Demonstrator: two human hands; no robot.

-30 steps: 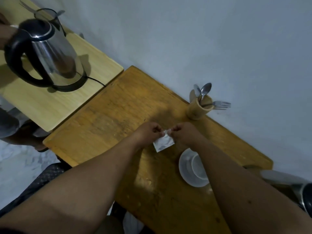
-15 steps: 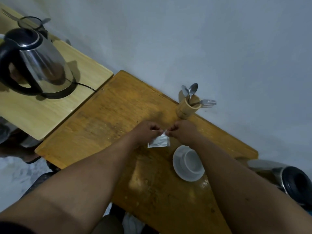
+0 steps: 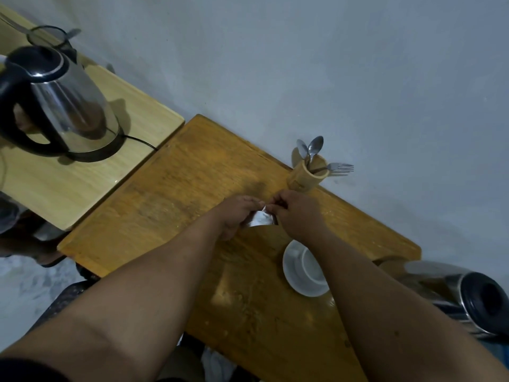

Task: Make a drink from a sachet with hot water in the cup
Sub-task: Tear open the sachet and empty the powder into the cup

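A small silvery sachet [image 3: 259, 218] hangs between my two hands above the middle of the brown wooden table [image 3: 170, 194]. My left hand [image 3: 237, 213] pinches its top left corner and my right hand [image 3: 296, 213] pinches the top right corner. A white cup [image 3: 309, 264] stands on a white saucer [image 3: 296, 282] just below my right wrist, partly hidden by my right forearm. A steel electric kettle [image 3: 63, 106] with a black handle and lid sits on its base on a lighter table at the far left.
A bamboo holder [image 3: 305, 176] with two spoons and a fork stands by the wall behind my hands. A steel flask [image 3: 468, 296] with a black top lies at the right edge. A strainer [image 3: 46, 37] rests behind the kettle. A person's hand is visible through the kettle handle.
The sachet has swung up from hanging flat to bunched between my fingertips, and my hands have drawn closer together. The camera has shifted slightly.
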